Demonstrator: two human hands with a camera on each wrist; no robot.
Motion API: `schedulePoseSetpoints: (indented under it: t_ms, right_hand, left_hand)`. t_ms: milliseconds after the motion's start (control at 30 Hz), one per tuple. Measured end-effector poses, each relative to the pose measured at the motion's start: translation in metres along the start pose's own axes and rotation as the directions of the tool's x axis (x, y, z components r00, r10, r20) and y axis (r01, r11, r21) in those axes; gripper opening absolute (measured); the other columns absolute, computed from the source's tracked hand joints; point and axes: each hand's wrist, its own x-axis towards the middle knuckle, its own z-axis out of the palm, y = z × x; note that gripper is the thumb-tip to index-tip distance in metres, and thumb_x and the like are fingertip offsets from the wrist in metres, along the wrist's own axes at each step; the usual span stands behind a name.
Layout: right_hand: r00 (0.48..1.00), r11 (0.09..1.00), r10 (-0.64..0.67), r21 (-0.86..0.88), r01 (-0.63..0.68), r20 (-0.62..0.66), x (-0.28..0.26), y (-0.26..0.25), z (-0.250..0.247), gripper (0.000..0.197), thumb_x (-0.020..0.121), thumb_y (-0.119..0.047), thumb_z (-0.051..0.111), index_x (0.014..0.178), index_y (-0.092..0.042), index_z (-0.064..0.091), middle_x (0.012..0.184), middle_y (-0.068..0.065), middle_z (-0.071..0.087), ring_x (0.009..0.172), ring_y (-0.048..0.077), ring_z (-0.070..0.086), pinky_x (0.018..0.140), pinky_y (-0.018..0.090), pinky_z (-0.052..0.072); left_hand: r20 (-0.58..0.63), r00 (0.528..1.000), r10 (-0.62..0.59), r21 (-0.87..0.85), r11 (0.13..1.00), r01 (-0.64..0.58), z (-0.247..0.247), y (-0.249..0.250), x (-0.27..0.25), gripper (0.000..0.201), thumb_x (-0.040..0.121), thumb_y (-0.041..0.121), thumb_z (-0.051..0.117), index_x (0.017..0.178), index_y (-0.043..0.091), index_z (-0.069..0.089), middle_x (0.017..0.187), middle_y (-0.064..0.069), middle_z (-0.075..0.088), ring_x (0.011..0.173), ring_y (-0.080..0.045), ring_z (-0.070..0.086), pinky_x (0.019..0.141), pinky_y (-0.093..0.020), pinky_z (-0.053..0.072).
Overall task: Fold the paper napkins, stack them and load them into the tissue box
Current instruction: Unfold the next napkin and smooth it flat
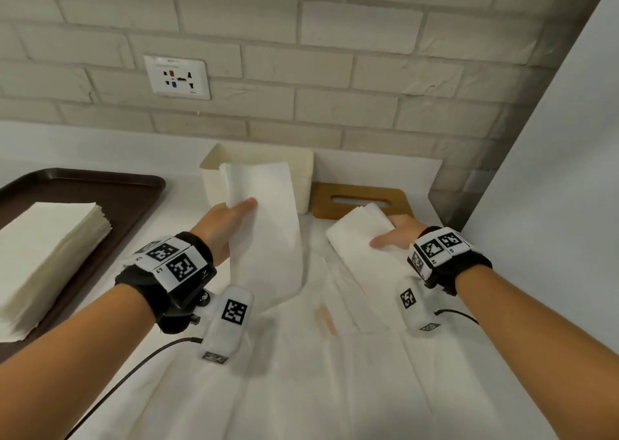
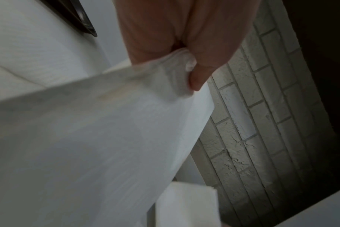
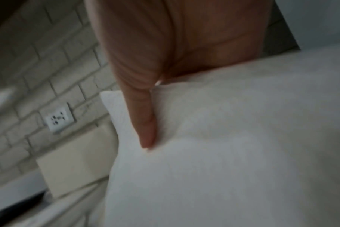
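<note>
Soft white napkin (image 1: 264,225) pinched by left hand (image 1: 231,215) | right hand (image 1: 398,235) grips folded stack (image 1: 358,235)

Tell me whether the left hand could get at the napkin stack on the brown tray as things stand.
Probably not at once. The way to the napkin stack on the brown tray looks free, with nothing between, but the left hand already pinches a hanging napkin and would likely have to set it down first.

Tissue box (image 1: 303,175) front hidden by held napkin (image 1: 264,225), tray (image 1: 134,185) cropped (left edge), socket (image 3: 58,119) blurred
</note>
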Motion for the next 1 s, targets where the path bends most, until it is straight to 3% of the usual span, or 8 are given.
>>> schedulePoseSetpoints:
  t_ms: [67, 167, 300, 433, 533, 633, 867, 1000]
  right_hand:
    - [0.991, 0.972, -0.118, 0.197, 0.127, -0.060, -0.019, -0.015, -0.015, 0.044, 0.079, -0.011, 0.070, 0.120, -0.004, 0.056, 0.117, 0.013, 0.062, 0.098, 0.026, 0.060, 0.081, 0.030, 0.048]
    - [0.955, 0.822, -0.286, 0.494, 0.283, -0.071, -0.052, -0.045, -0.035, 0.022, 0.078, -0.005, 0.069, 0.098, -0.013, 0.063, 0.108, 0.009, 0.067, 0.078, 0.014, 0.066, 0.068, 0.024, 0.055]
    - [0.907, 0.691, -0.421, 0.637, 0.341, -0.029, -0.073, -0.074, -0.036, 0.020, 0.080, 0.000, 0.064, 0.091, -0.016, 0.063, 0.088, -0.002, 0.069, 0.066, 0.004, 0.070, 0.058, 0.019, 0.057]
    - [0.929, 0.769, -0.371, 0.558, 0.311, -0.006, -0.073, -0.083, -0.007, 0.026, 0.077, -0.003, 0.069, 0.101, -0.012, 0.061, 0.105, 0.005, 0.067, 0.080, 0.013, 0.066, 0.070, 0.025, 0.056]
    - [0.948, 0.817, -0.314, 0.493, 0.298, -0.054, -0.072, -0.087, 0.007, 0.038, 0.076, -0.006, 0.071, 0.113, -0.006, 0.060, 0.115, 0.011, 0.064, 0.100, 0.025, 0.063, 0.087, 0.035, 0.053]
    - [0.953, 0.822, -0.300, 0.493, 0.286, -0.053, -0.072, -0.091, 0.014, 0.034, 0.074, -0.006, 0.073, 0.107, -0.007, 0.062, 0.117, 0.014, 0.065, 0.107, 0.029, 0.062, 0.098, 0.043, 0.048]
    - [0.955, 0.809, -0.277, 0.509, 0.292, -0.107, -0.077, -0.104, 0.024, 0.036, 0.080, -0.019, 0.070, 0.112, -0.007, 0.061, 0.117, 0.013, 0.064, 0.108, 0.028, 0.061, 0.099, 0.044, 0.047]
    - [0.970, 0.700, -0.219, 0.676, 0.230, -0.103, -0.080, -0.098, 0.029, 0.022, 0.091, -0.019, 0.054, 0.106, -0.004, 0.061, 0.097, 0.007, 0.065, 0.086, 0.018, 0.062, 0.086, 0.030, 0.050]
  left_hand:
    - [-0.002, 1.000, -0.006, 0.004, 1.000, 0.006, 0.004, 0.000, -0.003, 0.026, 0.099, 0.022, 0.042, 0.116, 0.004, 0.050, 0.086, -0.006, 0.061, 0.077, -0.019, 0.059, 0.068, -0.028, 0.047]
    - [0.027, 1.000, -0.010, -0.002, 1.000, 0.010, 0.015, 0.004, -0.008, 0.031, 0.100, 0.024, 0.037, 0.123, 0.005, 0.047, 0.088, -0.004, 0.061, 0.078, -0.017, 0.059, 0.067, -0.026, 0.047]
    - [0.099, 0.994, -0.038, -0.042, 0.998, 0.042, 0.034, 0.011, -0.013, 0.037, 0.100, 0.032, 0.036, 0.123, 0.005, 0.049, 0.092, -0.005, 0.063, 0.081, -0.017, 0.061, 0.070, -0.026, 0.049]
    - [0.255, 0.967, -0.003, -0.068, 0.997, 0.021, 0.046, 0.012, -0.015, 0.047, 0.096, 0.047, 0.036, 0.121, 0.013, 0.058, 0.111, -0.005, 0.068, 0.100, -0.019, 0.065, 0.082, -0.031, 0.053]
    - [0.279, 0.960, 0.032, -0.179, 0.984, 0.020, 0.047, 0.012, -0.014, 0.066, 0.094, 0.060, 0.019, 0.133, 0.017, 0.050, 0.129, -0.009, 0.060, 0.116, -0.023, 0.059, 0.097, -0.038, 0.047]
    - [0.278, 0.960, 0.026, -0.235, 0.971, 0.041, 0.044, 0.013, -0.013, 0.078, 0.089, 0.067, 0.010, 0.133, 0.016, 0.050, 0.129, -0.012, 0.060, 0.115, -0.023, 0.059, 0.095, -0.035, 0.048]
    - [0.224, 0.975, -0.005, -0.131, 0.991, 0.035, 0.030, 0.008, -0.011, 0.058, 0.097, 0.048, 0.032, 0.133, 0.004, 0.047, 0.125, -0.015, 0.061, 0.112, -0.024, 0.061, 0.091, -0.032, 0.050]
    - [0.209, 0.978, 0.000, -0.144, 0.989, 0.030, 0.018, 0.008, -0.007, 0.058, 0.099, 0.046, 0.025, 0.133, 0.004, 0.046, 0.129, -0.012, 0.058, 0.111, -0.022, 0.058, 0.089, -0.030, 0.047]
